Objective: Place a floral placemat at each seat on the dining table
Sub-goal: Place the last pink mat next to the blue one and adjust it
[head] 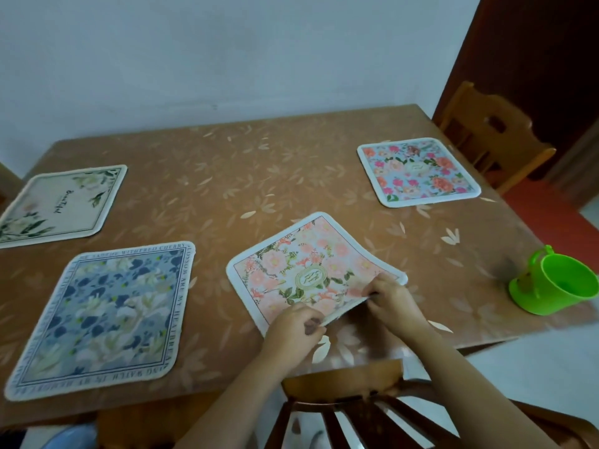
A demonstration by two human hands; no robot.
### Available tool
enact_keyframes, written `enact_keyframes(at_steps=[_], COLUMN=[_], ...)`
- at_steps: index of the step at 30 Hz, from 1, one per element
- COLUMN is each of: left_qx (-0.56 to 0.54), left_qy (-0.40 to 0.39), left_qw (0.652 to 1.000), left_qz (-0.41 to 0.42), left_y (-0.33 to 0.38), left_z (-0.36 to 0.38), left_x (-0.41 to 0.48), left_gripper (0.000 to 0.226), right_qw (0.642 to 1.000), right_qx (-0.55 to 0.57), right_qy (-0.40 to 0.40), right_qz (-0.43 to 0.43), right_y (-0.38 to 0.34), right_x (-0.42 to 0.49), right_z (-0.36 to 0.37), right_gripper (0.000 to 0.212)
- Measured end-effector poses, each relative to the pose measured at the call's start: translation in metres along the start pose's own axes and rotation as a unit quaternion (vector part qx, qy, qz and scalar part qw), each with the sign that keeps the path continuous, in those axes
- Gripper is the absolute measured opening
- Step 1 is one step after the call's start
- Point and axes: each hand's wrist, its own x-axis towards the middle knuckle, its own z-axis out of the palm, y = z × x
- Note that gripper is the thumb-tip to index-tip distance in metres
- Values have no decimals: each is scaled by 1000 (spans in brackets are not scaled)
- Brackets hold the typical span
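Observation:
A pink floral placemat (301, 264) lies skewed on the brown dining table (259, 176), its near edge lifted off the surface. My left hand (293, 332) pinches that near edge at its left end. My right hand (393, 301) pinches the near right corner, which curls upward. A blue floral placemat (103, 315) lies flat at the near left. A cream placemat with green leaves (61, 204) lies at the far left. A light blue placemat with pink flowers (418, 171) lies at the far right, in front of a chair.
A green plastic cup (554, 283) stands near the table's right edge. A dark wooden chair back (350, 403) is right below my hands. A light wooden chair (489, 134) stands at the far right. A white wall runs behind the table.

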Motion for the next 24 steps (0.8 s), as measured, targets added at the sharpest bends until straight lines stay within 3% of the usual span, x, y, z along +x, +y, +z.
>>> enact_keyframes(at_steps=[4, 8, 11, 16, 24], left_qx=[7, -101, -152, -201, -196], left_qy=[-47, 43, 76, 25, -37], left_qw=[999, 994, 982, 976, 979], left_qz=[17, -29, -80, -79, -42], left_y=[-15, -15, -6, 22, 18], left_z=[5, 6, 8, 23, 40], left_x=[-11, -17, -11, 8, 14], left_gripper=[23, 24, 24, 25, 23], right_qw=[998, 998, 1000, 995, 1000], right_qx=[-12, -16, -13, 29, 14], right_qy=[25, 24, -5, -32, 0], right_qz=[55, 54, -24, -86, 5], right_y=[25, 27, 13, -10, 19], right_x=[0, 0, -12, -27, -31], right_z=[-3, -4, 2, 16, -2], right_gripper=[14, 13, 9, 14, 12])
